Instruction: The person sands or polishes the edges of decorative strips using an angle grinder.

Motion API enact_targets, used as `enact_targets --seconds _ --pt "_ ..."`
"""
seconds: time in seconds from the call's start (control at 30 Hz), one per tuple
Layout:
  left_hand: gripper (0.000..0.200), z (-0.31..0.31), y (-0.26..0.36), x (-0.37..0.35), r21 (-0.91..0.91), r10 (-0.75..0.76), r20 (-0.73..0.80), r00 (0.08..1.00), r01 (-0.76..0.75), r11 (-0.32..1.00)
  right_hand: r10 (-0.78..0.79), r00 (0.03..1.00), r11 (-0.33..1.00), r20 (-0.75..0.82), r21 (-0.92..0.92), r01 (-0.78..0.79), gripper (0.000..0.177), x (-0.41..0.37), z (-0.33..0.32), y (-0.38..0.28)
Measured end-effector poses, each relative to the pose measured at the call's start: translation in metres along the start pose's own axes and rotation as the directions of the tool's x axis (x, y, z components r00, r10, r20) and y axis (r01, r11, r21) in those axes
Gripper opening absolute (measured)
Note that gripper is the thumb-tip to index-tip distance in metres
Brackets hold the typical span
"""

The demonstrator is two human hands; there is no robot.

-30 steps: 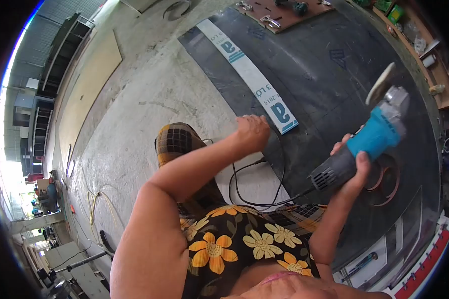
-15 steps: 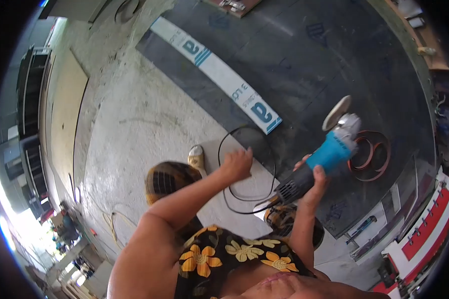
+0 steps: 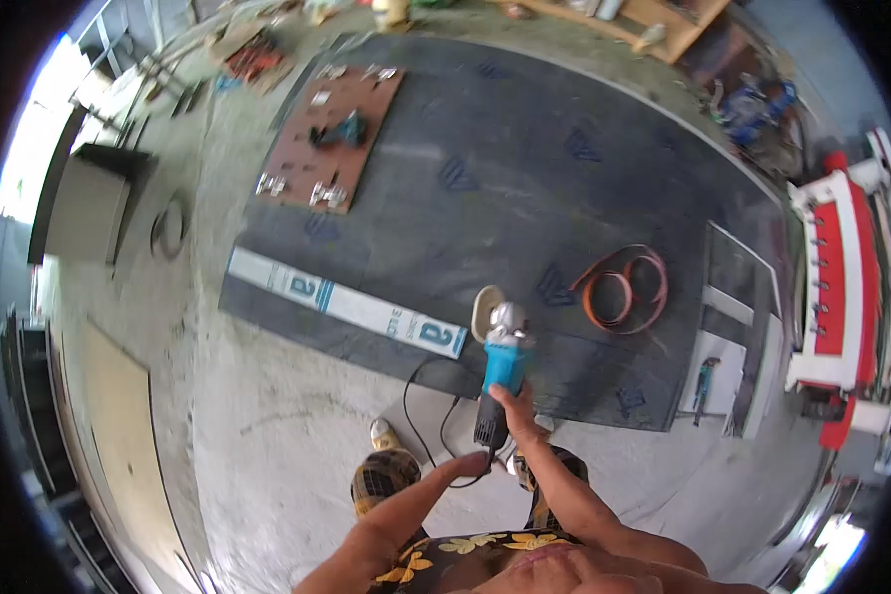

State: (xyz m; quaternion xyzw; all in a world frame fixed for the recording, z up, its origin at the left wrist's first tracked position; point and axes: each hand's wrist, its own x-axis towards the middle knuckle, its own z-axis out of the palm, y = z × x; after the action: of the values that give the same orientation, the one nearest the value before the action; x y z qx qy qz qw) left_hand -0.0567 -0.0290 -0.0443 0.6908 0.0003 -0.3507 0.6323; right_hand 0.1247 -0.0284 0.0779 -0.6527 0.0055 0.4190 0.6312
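My right hand (image 3: 521,411) is wrapped round the body of a blue and black angle grinder (image 3: 505,364), held upright in view with its metal head away from me. A pale round disc (image 3: 484,311) is mounted on its left side. At the grinder's rear end, my left hand (image 3: 473,464) is closed at the black power cord (image 3: 416,381); its fingers are partly hidden. The cord loops down beside my legs. Just beyond the grinder, a white strip with teal lettering (image 3: 366,304) lies on a large dark sheet (image 3: 445,228).
On the dark sheet are a brown board (image 3: 297,163) with metal hinges and a cordless tool (image 3: 343,130), and a coiled orange-brown band (image 3: 609,297). A hammer-like tool (image 3: 705,386) lies at right, near a red and white rack (image 3: 832,287). A plywood panel (image 3: 129,445) lies left.
The view has swung, showing more of the sheet and the brown board. The grinder now points straight ahead. My left hand has come from the cord loop to the grinder's rear.
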Motion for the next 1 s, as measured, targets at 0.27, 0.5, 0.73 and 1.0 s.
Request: enact_targets --seconds 0.27,0.5,0.73,1.0 --pt "0.06 0.006 0.115 -0.124 -0.566 -0.128 0.053 0.99 0.135 0.813 -0.182 0.956 0.983 -0.23 -0.032 0.179 0.053 -0.086 -0.021 -0.134" --pt "0.054 -0.027 0.255 -0.239 0.06 0.043 -0.54 0.841 -0.013 0.998 -0.075 0.848 0.937 -0.525 0.255 0.24 0.063 -0.138 -0.083 -0.236" --pt "0.021 -0.096 0.31 -0.313 0.646 0.217 -0.611 0.761 0.321 0.693 0.05 0.719 0.748 -0.694 0.503 0.433 0.041 -0.178 -0.166 -0.259" --pt "0.017 -0.15 0.343 -0.333 0.641 0.523 -0.762 0.382 0.563 0.522 0.306 0.732 0.435 -0.608 0.774 0.461 0.049 -0.205 -0.23 -0.26"
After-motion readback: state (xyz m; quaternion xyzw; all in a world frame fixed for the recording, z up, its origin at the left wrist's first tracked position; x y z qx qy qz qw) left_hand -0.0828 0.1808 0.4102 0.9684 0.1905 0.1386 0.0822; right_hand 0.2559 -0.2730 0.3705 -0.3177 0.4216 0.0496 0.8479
